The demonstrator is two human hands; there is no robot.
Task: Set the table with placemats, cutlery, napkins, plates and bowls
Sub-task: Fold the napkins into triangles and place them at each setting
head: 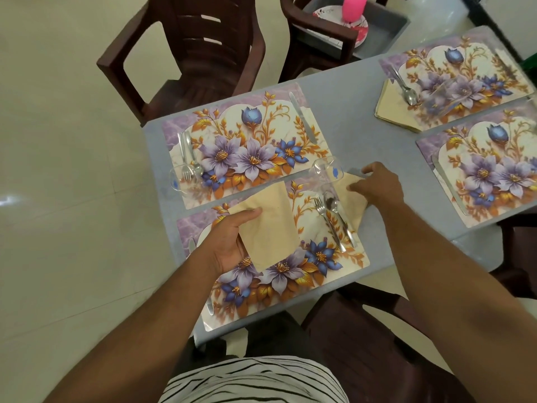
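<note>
Several floral placemats lie on the grey table (pixel 348 117). Over the near placemat (pixel 290 283) my left hand (pixel 229 239) grips a folded beige napkin (pixel 270 225), thumb on top. My right hand (pixel 374 187) rests on a second beige napkin (pixel 353 196) at that mat's right edge, fingers bent over its far corner. A fork (pixel 328 222) and spoon (pixel 337 213) lie partly on this napkin. A clear glass (pixel 325 168) lies just beyond them. The far-left placemat (pixel 247 146) has a fork and spoon (pixel 189 158), a knife (pixel 303 117) and a glass (pixel 178 178).
At the back right a mat (pixel 459 80) carries a napkin (pixel 392 106), spoon (pixel 406 88) and glass; another mat (pixel 482 167) sits at the right edge. Dark plastic chairs (pixel 186 53) surround the table. One holds a grey tub (pixel 377 27) with plates (pixel 360 30) and a pink cup (pixel 353 7).
</note>
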